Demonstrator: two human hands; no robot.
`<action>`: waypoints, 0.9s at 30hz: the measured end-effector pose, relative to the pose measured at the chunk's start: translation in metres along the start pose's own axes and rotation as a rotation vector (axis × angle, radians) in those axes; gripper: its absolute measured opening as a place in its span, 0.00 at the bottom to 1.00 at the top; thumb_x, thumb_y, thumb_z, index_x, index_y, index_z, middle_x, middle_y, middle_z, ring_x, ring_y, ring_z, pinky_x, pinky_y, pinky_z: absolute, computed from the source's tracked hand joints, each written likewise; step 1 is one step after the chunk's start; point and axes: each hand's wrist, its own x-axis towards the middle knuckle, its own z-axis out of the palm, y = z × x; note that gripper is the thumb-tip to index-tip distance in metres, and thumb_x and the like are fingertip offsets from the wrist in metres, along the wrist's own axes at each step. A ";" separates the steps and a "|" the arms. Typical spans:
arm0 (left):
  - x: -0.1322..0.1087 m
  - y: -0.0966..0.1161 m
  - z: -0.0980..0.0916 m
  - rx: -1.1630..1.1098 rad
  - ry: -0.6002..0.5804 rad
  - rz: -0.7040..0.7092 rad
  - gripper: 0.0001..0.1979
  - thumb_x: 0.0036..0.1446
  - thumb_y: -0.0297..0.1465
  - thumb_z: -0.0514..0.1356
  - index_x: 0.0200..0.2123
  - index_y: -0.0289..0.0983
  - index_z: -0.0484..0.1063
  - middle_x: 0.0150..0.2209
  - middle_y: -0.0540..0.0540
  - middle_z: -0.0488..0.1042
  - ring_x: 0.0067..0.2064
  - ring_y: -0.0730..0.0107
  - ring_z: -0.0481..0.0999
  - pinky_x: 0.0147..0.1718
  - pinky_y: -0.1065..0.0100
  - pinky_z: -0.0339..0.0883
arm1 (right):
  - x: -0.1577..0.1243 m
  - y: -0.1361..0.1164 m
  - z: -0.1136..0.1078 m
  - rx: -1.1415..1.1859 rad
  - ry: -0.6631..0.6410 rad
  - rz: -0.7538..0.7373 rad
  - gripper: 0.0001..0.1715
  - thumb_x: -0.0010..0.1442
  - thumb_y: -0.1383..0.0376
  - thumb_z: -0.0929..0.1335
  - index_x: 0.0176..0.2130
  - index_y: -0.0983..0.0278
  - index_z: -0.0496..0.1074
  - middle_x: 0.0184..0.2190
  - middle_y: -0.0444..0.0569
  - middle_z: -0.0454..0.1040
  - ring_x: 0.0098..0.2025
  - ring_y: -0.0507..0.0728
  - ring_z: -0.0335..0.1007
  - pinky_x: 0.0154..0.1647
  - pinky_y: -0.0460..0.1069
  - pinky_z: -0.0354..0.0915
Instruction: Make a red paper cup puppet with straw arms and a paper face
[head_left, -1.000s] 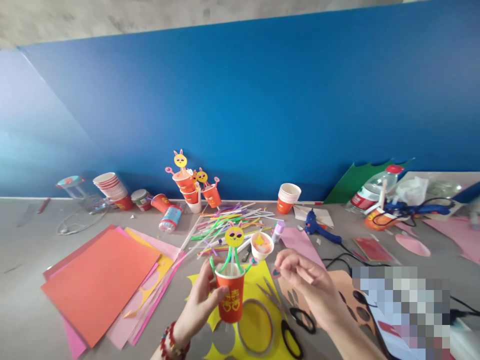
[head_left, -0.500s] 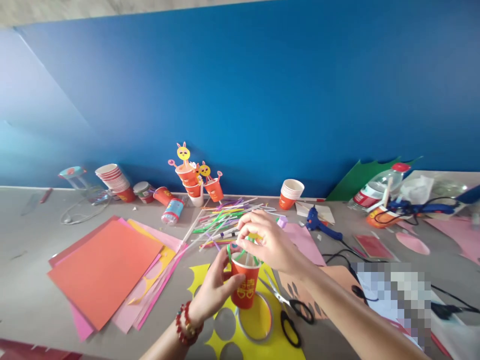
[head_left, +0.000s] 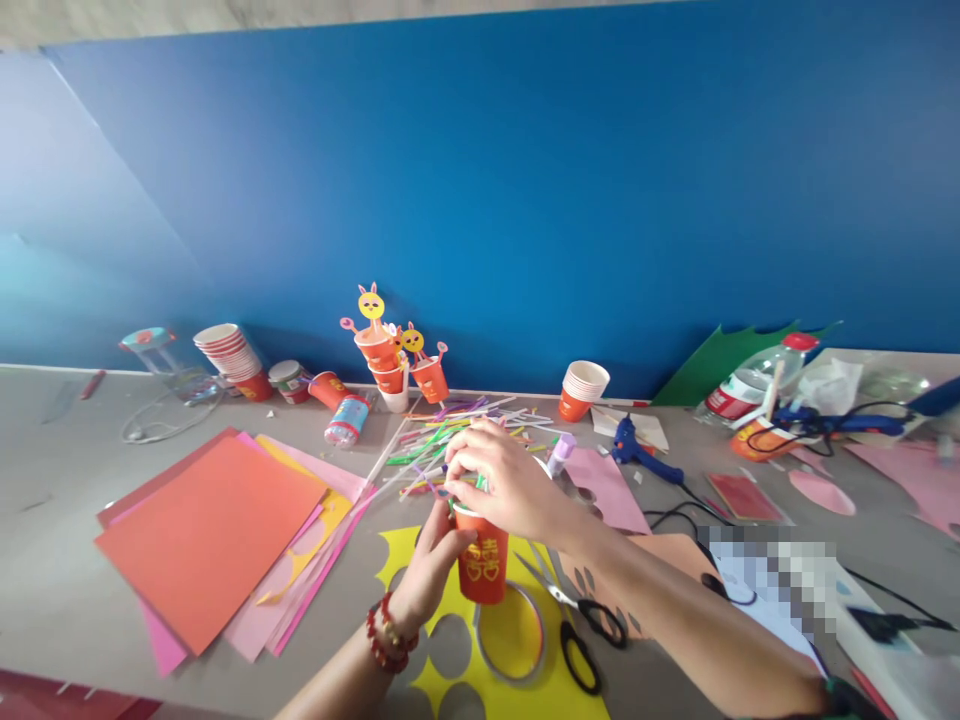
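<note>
A red paper cup [head_left: 484, 565] with gold lettering stands upright, a little above or on the yellow paper. My left hand [head_left: 431, 555], with red bead bracelets at its wrist, grips the cup's left side near the rim. Over the cup's mouth my right hand [head_left: 499, 480] bends its fingers down to the rim. A bit of green strip [head_left: 481, 483] shows beneath those fingers; what they pinch is hidden. Below lie the yellow paper [head_left: 517, 700] with round holes, a roll of tape [head_left: 480, 650] and black-handled scissors [head_left: 581, 620].
Orange and pink sheets [head_left: 214, 540] lie left. Behind my hands are colourful strips [head_left: 420, 440] and rabbit-faced cups [head_left: 379, 350]. A cup stack [head_left: 583, 390], a blue glue gun [head_left: 641, 450] with a cable, and a bottle [head_left: 757, 385] stand towards the right.
My right hand has moved left and lower over the cup, covering more of its mouth and the green strips. The cup and my left hand have shifted slightly.
</note>
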 end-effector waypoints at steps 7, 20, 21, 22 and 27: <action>0.000 -0.001 -0.005 -0.122 0.011 0.032 0.23 0.57 0.33 0.60 0.57 0.41 0.66 0.52 0.43 0.74 0.53 0.55 0.73 0.51 0.59 0.68 | -0.012 -0.005 0.002 -0.038 0.085 -0.047 0.07 0.63 0.69 0.69 0.32 0.60 0.73 0.40 0.48 0.74 0.48 0.60 0.67 0.62 0.63 0.55; -0.011 0.011 -0.004 -0.020 -0.316 0.112 0.21 0.58 0.40 0.64 0.53 0.39 0.70 0.51 0.41 0.73 0.51 0.51 0.73 0.51 0.57 0.67 | -0.021 0.089 -0.026 0.732 0.502 0.539 0.17 0.57 0.52 0.73 0.35 0.62 0.73 0.35 0.47 0.76 0.41 0.57 0.72 0.44 0.51 0.67; -0.012 0.014 -0.003 -0.022 -0.345 0.117 0.22 0.57 0.40 0.64 0.53 0.39 0.70 0.51 0.40 0.73 0.51 0.51 0.74 0.51 0.56 0.68 | -0.025 0.094 -0.016 0.749 0.477 0.559 0.18 0.56 0.51 0.73 0.34 0.63 0.73 0.33 0.47 0.76 0.38 0.57 0.73 0.41 0.51 0.68; -0.013 0.016 -0.002 -0.021 -0.376 0.118 0.23 0.57 0.41 0.65 0.53 0.39 0.70 0.52 0.39 0.72 0.51 0.50 0.74 0.51 0.56 0.68 | -0.028 0.096 -0.005 0.769 0.443 0.575 0.19 0.55 0.50 0.73 0.33 0.63 0.73 0.30 0.46 0.76 0.35 0.56 0.73 0.38 0.50 0.68; -0.014 0.019 0.000 0.024 -0.417 0.140 0.23 0.57 0.41 0.66 0.53 0.38 0.71 0.52 0.39 0.72 0.52 0.50 0.74 0.52 0.55 0.68 | -0.040 0.076 0.029 0.850 0.276 0.563 0.17 0.55 0.52 0.74 0.30 0.63 0.74 0.31 0.50 0.78 0.33 0.58 0.76 0.36 0.53 0.72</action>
